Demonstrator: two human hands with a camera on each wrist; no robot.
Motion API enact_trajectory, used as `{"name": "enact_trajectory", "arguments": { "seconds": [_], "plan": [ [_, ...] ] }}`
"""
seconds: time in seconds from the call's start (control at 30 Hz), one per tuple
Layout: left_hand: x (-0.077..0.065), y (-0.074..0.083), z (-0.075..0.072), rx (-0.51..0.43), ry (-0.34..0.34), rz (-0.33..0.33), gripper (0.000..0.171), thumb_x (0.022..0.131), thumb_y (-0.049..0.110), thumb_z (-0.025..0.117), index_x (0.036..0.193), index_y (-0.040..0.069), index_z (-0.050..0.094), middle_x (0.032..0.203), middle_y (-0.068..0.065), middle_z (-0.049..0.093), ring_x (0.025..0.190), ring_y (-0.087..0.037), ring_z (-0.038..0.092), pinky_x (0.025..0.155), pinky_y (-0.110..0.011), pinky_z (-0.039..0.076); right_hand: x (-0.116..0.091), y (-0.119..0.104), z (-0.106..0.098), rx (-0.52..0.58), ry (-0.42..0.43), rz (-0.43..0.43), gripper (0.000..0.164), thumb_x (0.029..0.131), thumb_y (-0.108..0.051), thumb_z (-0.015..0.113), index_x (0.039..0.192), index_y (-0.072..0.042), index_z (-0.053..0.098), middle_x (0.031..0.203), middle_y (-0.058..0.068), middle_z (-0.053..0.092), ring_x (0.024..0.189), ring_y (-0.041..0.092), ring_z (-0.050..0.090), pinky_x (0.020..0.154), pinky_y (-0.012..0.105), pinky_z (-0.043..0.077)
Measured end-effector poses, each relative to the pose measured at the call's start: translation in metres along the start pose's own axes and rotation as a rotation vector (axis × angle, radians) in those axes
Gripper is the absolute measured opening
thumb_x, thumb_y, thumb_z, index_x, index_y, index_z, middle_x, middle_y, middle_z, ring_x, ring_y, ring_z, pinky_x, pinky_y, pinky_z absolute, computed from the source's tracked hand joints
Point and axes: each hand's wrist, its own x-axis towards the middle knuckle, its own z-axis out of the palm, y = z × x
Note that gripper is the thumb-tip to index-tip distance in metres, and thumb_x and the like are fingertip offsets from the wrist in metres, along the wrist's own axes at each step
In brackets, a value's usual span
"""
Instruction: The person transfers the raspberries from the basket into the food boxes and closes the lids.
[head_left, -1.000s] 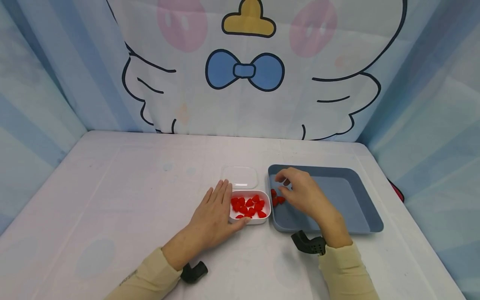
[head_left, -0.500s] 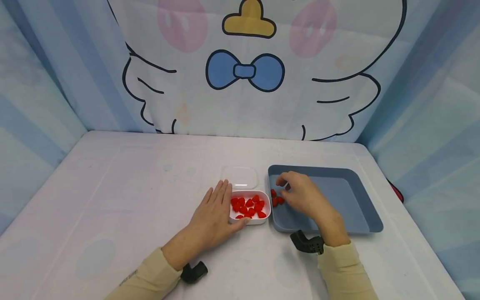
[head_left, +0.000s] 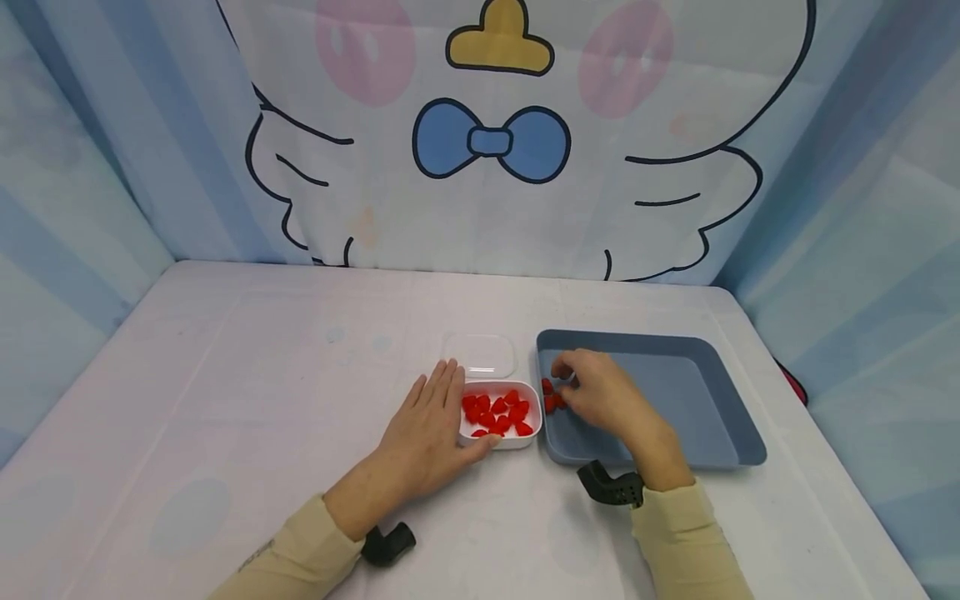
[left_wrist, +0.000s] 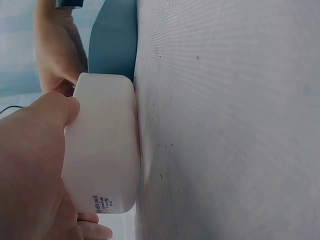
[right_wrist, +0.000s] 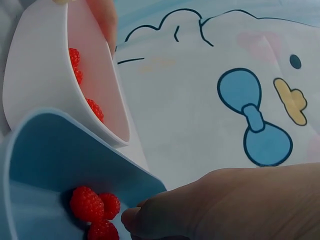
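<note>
A small white box [head_left: 517, 443] holds several red raspberries [head_left: 487, 419]. Along its left side lies my left hand [head_left: 423, 442], fingers straight, the thumb over the near rim. The left wrist view shows that thumb at the top edge of the box, which has small print at one end. Over the left part of a blue-grey tray [head_left: 675, 400], my right hand [head_left: 603, 396] reaches down with bent fingers. Three raspberries [right_wrist: 87, 204] lie in the tray's corner, close by my right thumb tip. Nothing shows in its grasp; the other fingertips are mostly hidden.
Behind the box lies a clear plastic lid [head_left: 480, 356] on the white tabletop [head_left: 262, 358]. The tray stands right against the box's right side. A printed curtain [head_left: 480, 225] closes off the back, with blue curtains at both sides.
My right hand has lowered slightly toward the raspberries in the tray, its thumb and fingers drawing closer together. My left hand and the box have stayed put.
</note>
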Motion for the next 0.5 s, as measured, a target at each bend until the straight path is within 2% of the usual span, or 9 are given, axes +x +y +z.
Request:
{"name": "enact_trajectory", "arguments": {
  "seconds": [0.5],
  "plan": [
    [0.0003,0.0007,-0.0009,0.006,-0.007,-0.002,0.100,0.085,0.062,0.062,0.156,0.003,0.024,0.163,-0.015,0.027,0.152,-0.033,0.023,0.123,-0.052,0.022,0.0018,-0.0004,0.0039,-0.010,-0.026,-0.003,0.019,0.086,0.001,0.067,0.104,-0.003,0.070,0.103,0.011,0.070,0.088,0.022,0.066,0.079,0.040,0.059]
  ]
}}
